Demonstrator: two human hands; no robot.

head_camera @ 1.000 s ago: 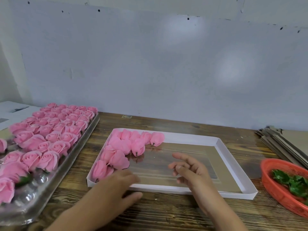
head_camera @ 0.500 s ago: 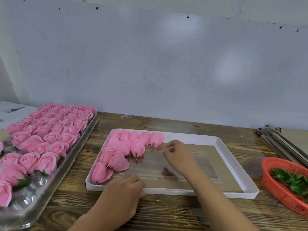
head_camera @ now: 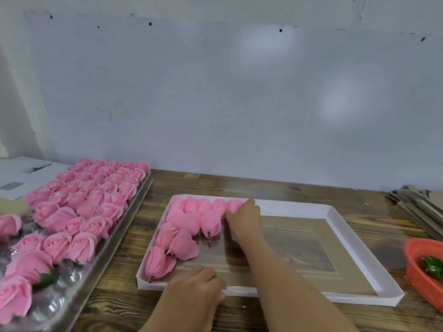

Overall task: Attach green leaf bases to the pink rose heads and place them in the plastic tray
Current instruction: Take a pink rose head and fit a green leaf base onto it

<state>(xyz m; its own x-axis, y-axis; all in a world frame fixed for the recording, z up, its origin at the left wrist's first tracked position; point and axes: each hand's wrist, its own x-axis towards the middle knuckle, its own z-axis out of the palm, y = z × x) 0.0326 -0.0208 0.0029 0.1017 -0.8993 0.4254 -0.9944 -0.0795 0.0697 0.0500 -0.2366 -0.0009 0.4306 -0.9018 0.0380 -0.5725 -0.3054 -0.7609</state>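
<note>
Reaching across the white shallow box (head_camera: pixel 335 216) at centre frame, my right hand (head_camera: pixel 247 218) rested on the last pink rose head (head_camera: pixel 236 204) in the back row, fingers curled over its edge; whether they pinched it or merely nudged it I could not tell. I judged this the placing step, one bloom being tucked into line against the far rim. My left hand (head_camera: pixel 196 287) lay at the box's near wall, fingers bent over the cardboard lip, steadying it. Roughly a dozen soft, matte, foam-like heads lay on their sides in the box's upper left corner, one showing a short dark stub at its base. The box floor looked glossy and clear, the wood-grain table (head_camera: pixel 275 188) showing through. At left frame the crinkled clear plastic tray (head_camera: pixel 134 202) held rows of upright roses. The next move would call for a green leaf base (head_camera: pixel 431 268) from the orange basket (head_camera: pixel 417 274) at right.
</note>
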